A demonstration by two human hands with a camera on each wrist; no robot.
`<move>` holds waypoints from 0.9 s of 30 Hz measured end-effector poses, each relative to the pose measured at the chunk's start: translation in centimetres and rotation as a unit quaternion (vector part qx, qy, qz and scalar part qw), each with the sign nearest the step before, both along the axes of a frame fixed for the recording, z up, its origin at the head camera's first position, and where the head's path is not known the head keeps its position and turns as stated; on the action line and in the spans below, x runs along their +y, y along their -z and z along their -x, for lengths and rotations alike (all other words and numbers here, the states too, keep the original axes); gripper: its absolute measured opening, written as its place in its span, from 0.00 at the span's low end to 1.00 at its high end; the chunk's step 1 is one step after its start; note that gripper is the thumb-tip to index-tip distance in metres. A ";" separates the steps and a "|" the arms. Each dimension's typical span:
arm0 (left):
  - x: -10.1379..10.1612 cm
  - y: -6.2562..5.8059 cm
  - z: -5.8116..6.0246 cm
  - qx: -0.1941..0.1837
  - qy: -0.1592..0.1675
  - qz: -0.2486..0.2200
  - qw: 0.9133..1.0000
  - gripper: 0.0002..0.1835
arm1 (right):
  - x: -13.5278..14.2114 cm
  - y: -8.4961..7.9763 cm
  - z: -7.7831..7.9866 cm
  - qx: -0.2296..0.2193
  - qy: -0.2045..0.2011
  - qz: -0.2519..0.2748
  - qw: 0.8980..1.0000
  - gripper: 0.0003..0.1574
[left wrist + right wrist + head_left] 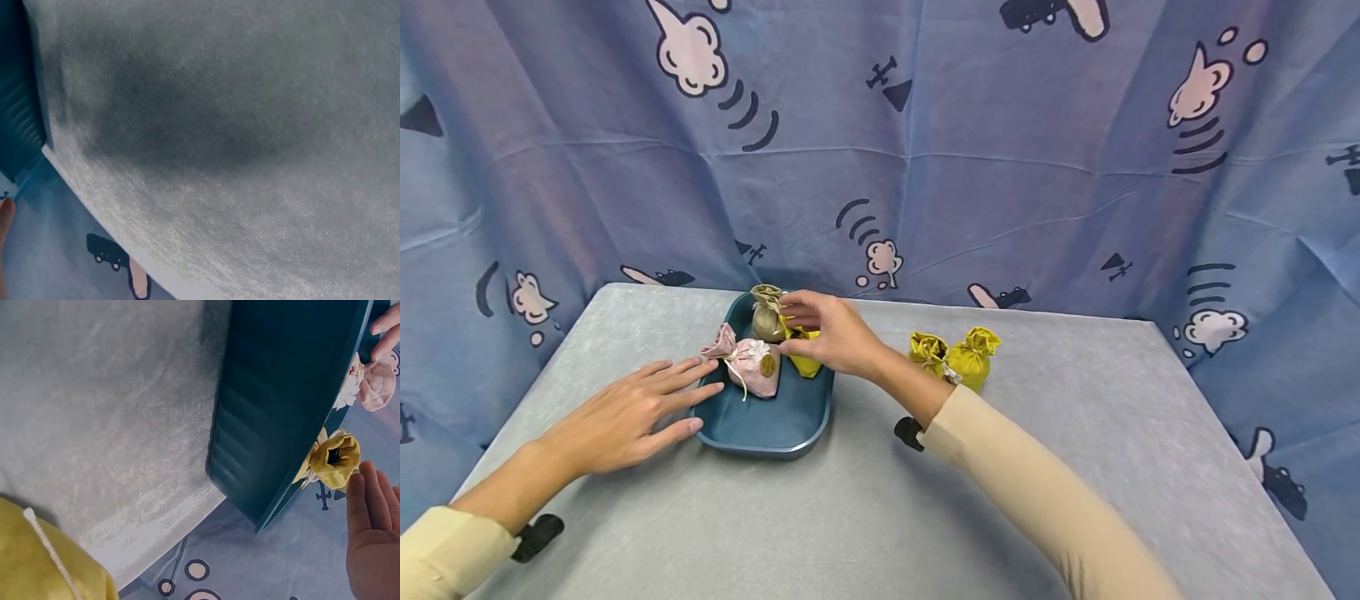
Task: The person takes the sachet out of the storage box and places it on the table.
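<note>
A blue-green tray (760, 440) holds a pink drawstring pouch (754, 372), an olive-beige pouch (767, 321) and a yellow pouch (806, 367). My left hand (628, 417) lies spread at the tray's left rim, fingertips close to the pink pouch's gathered neck. Over the tray's right side is my right hand (838, 333), thumb apart from the fingers, partly hiding the yellow pouch. In the right wrist view its fingers (369, 500) are straight beside the yellow pouch's open top (337, 459), with no grip on it seen.
Two more yellow pouches, one (928, 352) beside the other (973, 360), stand on the grey tabletop (880, 500) right of the tray, near the right forearm. A blue patterned curtain (1000, 208) hangs behind the table. Each wrist wears a black camera.
</note>
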State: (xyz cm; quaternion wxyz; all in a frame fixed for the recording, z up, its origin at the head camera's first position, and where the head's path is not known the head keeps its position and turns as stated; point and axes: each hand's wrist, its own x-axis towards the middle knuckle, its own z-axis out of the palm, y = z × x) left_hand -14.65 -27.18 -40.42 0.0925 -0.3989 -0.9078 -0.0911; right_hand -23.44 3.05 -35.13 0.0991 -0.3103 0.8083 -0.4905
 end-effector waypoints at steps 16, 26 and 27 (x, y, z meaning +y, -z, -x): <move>0.0 0.1 0.2 0.003 0.010 -0.010 1.000 0.28 | -1.3 0.1 0.0 -0.006 -0.017 -0.019 1.000 0.35; 0.0 0.1 0.1 -0.002 0.006 -0.006 1.000 0.28 | -2.3 0.1 0.1 0.006 -0.017 -0.037 0.999 0.34; -0.1 0.1 0.1 -0.002 0.004 -0.006 1.000 0.28 | -2.4 0.0 0.1 0.007 -0.016 -0.038 0.999 0.34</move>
